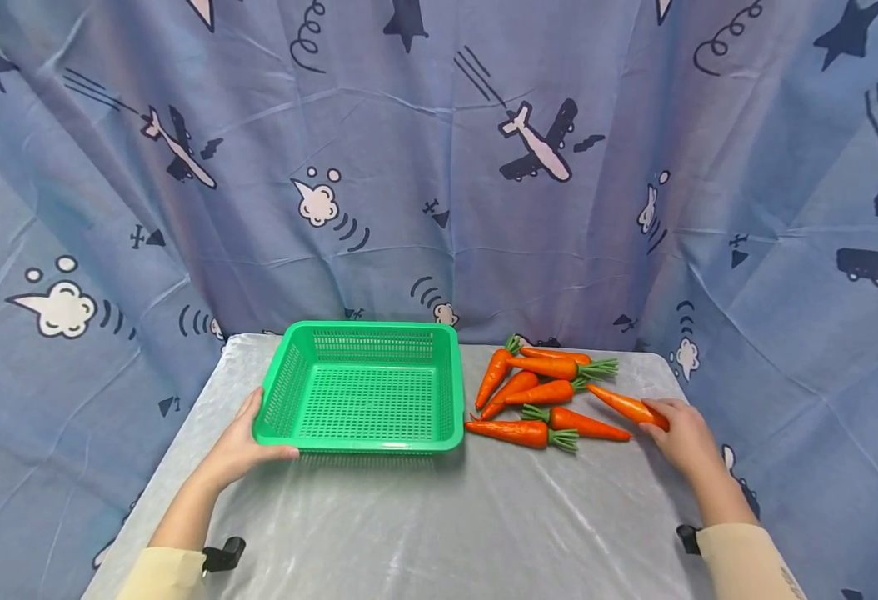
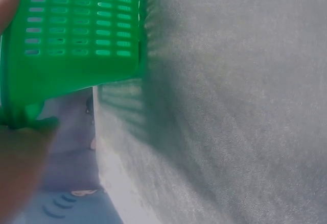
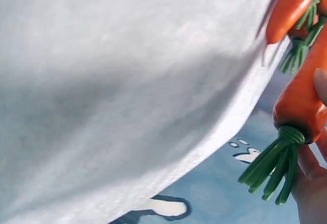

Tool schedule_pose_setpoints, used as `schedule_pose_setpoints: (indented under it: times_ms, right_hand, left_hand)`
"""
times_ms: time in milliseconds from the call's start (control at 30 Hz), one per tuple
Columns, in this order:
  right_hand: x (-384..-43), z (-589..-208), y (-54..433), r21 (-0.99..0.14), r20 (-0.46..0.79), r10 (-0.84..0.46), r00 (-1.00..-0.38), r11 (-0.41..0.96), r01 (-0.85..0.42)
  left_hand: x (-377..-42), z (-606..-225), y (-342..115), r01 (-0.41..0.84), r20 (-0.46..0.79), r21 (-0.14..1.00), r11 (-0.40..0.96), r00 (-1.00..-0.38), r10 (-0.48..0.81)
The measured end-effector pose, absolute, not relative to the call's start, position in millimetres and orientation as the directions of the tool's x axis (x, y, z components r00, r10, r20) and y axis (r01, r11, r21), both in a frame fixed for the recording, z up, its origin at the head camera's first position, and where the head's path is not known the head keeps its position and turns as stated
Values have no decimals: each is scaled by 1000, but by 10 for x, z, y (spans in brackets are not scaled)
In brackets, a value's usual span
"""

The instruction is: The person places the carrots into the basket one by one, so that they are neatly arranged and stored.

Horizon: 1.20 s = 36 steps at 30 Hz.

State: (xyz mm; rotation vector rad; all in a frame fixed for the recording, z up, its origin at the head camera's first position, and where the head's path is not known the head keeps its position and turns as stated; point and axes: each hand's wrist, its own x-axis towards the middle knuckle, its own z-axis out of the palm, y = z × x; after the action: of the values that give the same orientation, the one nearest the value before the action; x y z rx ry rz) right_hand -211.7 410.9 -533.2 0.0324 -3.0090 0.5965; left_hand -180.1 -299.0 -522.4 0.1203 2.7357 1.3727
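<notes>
A green plastic basket (image 1: pixel 379 447) with slotted walls stands at the left of the table, with no items inside it. My left hand (image 1: pixel 240 446) grips its near left corner, thumb along the front rim and fingers at the left side. In the left wrist view, the basket wall (image 2: pixel 76 40) shows close up. My right hand (image 1: pixel 685 433) holds an orange carrot (image 1: pixel 625 405) by its thick end, the tip pointing left toward the pile. Its green stem (image 3: pixel 276 165) hangs beside the fingers in the right wrist view. Several other carrots (image 1: pixel 514 432) lie right of the basket.
A pale grey cloth covers the table (image 1: pixel 424 533). Blue curtains (image 1: pixel 409 208) printed with planes and stars hang behind and at both sides. Dark straps with small black devices (image 1: pixel 223 554) are at both wrists.
</notes>
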Motion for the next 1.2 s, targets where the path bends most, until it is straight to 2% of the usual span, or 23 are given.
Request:
schedule_pose_setpoints:
  times_ms: [433, 667, 1200]
  right_hand:
    - [-2163, -4964, 3756, -399, 189, -41, -981, 910, -115]
    - [-2229, -4823, 3514, -401, 303, -122, -945, 884, -242]
    - [-2432, -4791, 3095, -422, 270, -173, -947, 863, -278]
  left_hand:
    - [-1803, -5240, -3013, 31, -33, 799, 601, -995, 95]
    - [-1808, -5256, -3020, 25, -37, 807, 590, -995, 93]
    - [-1812, -5249, -2995, 22, -43, 812, 583, -994, 97]
